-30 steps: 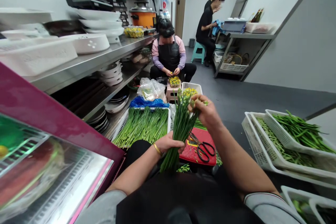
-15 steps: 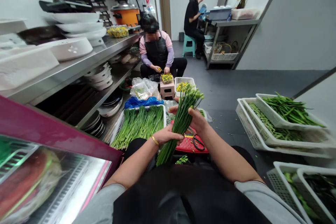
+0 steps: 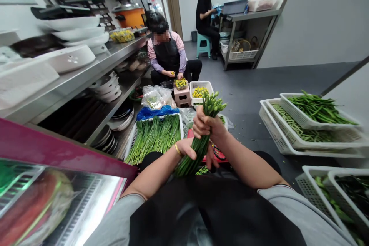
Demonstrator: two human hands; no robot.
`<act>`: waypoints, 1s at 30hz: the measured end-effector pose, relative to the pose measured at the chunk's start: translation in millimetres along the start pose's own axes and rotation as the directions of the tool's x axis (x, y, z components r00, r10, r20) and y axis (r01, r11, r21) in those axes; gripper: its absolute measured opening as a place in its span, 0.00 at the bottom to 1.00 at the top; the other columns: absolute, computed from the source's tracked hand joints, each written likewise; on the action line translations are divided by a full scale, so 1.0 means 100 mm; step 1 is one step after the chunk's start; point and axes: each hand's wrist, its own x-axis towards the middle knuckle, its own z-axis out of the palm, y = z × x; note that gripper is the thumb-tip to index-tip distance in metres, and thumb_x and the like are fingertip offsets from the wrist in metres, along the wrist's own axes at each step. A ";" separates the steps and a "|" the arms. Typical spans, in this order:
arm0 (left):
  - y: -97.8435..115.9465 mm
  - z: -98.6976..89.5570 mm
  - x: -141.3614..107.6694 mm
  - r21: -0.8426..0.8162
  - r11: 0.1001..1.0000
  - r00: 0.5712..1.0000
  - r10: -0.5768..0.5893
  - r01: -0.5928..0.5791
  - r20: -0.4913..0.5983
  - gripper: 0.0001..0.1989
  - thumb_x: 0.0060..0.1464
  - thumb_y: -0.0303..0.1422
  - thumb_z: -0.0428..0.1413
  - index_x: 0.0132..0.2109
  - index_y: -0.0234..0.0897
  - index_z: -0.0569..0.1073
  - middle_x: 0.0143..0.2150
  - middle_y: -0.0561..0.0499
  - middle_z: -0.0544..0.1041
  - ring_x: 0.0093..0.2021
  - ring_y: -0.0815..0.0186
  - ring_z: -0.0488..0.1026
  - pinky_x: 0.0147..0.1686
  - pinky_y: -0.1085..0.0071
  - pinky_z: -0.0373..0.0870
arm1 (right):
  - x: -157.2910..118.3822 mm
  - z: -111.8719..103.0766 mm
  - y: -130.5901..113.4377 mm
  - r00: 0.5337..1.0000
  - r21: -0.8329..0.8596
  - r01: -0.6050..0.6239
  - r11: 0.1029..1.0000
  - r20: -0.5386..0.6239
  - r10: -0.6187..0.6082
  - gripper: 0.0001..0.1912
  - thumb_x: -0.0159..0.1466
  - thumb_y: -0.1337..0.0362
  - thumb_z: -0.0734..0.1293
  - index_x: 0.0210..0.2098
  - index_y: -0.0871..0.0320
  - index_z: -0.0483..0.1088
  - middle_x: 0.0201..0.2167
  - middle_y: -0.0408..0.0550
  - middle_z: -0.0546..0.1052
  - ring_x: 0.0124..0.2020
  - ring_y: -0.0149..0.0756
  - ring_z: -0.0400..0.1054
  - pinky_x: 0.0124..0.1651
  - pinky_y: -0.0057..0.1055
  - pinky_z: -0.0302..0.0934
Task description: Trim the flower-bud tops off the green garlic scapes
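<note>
A bunch of flowering garlic chives [image 3: 213,104] slants up in front of my body, its pale green buds at the top and its lower stems by my apron. My right hand [image 3: 206,125] is closed around the stems just below the buds. Lower down, my left hand [image 3: 188,149], with a gold bracelet at the wrist, holds the bunch loosely. Its thumb lies in front and its fingers stick out behind the stems. Partly hidden beneath are a red board [image 3: 205,158] and black-handled scissors [image 3: 219,153]. More green stems fill a white basket [image 3: 182,126] at the left.
A steel shelf [image 3: 115,58] with dishes runs along the left. White baskets of green beans [image 3: 325,125] stand at the right. Ahead, a co-worker [image 3: 168,52] sits handling yellow flowers by a small stool [image 3: 182,98]; another person [image 3: 206,11] sits farther back.
My right hand has gone from open fingers beside the bunch to a closed grip below the buds. My left hand's fingers have loosened and extended. The view has shifted slightly.
</note>
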 end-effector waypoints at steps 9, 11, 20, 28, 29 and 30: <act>-0.01 -0.05 -0.16 0.253 0.958 0.813 0.254 -0.137 -0.523 0.26 0.39 0.38 0.66 0.45 0.30 0.70 0.22 0.55 0.71 0.18 0.73 0.64 0.20 0.75 0.60 | 0.08 -0.28 -0.08 0.979 -0.118 0.108 0.987 -0.161 -0.127 0.26 0.48 0.49 0.75 0.24 0.55 0.55 0.15 0.31 0.61 0.16 0.23 0.57 0.28 0.27 0.65; 0.05 -0.07 -0.24 0.285 0.949 0.773 0.280 -0.134 -0.569 0.31 0.40 0.36 0.66 0.52 0.33 0.66 0.30 0.52 0.74 0.20 0.74 0.66 0.22 0.76 0.61 | 0.08 -0.32 -0.07 0.945 -0.100 0.173 0.980 -0.263 -0.193 0.26 0.47 0.51 0.75 0.24 0.56 0.55 0.16 0.32 0.61 0.18 0.23 0.58 0.31 0.27 0.66; 0.09 0.06 -0.41 -0.072 0.979 0.908 0.146 -0.189 -0.393 0.23 0.40 0.34 0.64 0.44 0.34 0.66 0.23 0.56 0.69 0.17 0.75 0.61 0.17 0.76 0.58 | -0.03 -0.35 -0.10 0.895 -0.200 0.100 0.975 -0.410 -0.176 0.21 0.49 0.50 0.74 0.27 0.57 0.63 0.21 0.39 0.72 0.24 0.30 0.69 0.31 0.29 0.66; 0.22 0.10 -0.37 0.149 0.987 0.867 0.125 -0.059 -0.483 0.25 0.44 0.40 0.65 0.45 0.30 0.68 0.24 0.55 0.69 0.18 0.75 0.63 0.17 0.77 0.58 | -0.05 -0.55 -0.11 0.928 -0.371 0.022 0.928 -0.337 -0.157 0.23 0.51 0.45 0.72 0.31 0.57 0.66 0.25 0.41 0.73 0.29 0.31 0.70 0.35 0.29 0.66; 0.32 0.10 -0.43 0.224 0.975 0.857 0.124 -0.010 -0.501 0.23 0.45 0.39 0.65 0.44 0.29 0.68 0.23 0.56 0.69 0.18 0.75 0.63 0.18 0.77 0.58 | -0.07 -0.64 -0.14 0.948 -0.419 0.028 0.907 -0.278 -0.158 0.24 0.50 0.45 0.73 0.36 0.56 0.68 0.29 0.42 0.75 0.34 0.33 0.71 0.39 0.31 0.67; 0.41 0.10 -0.51 0.277 0.960 0.851 0.121 0.030 -0.511 0.22 0.45 0.37 0.65 0.44 0.29 0.69 0.24 0.56 0.70 0.19 0.75 0.64 0.19 0.77 0.59 | -0.12 -0.75 -0.15 0.966 -0.476 0.016 0.879 -0.220 -0.136 0.27 0.49 0.46 0.74 0.41 0.55 0.68 0.35 0.44 0.76 0.38 0.35 0.72 0.43 0.33 0.67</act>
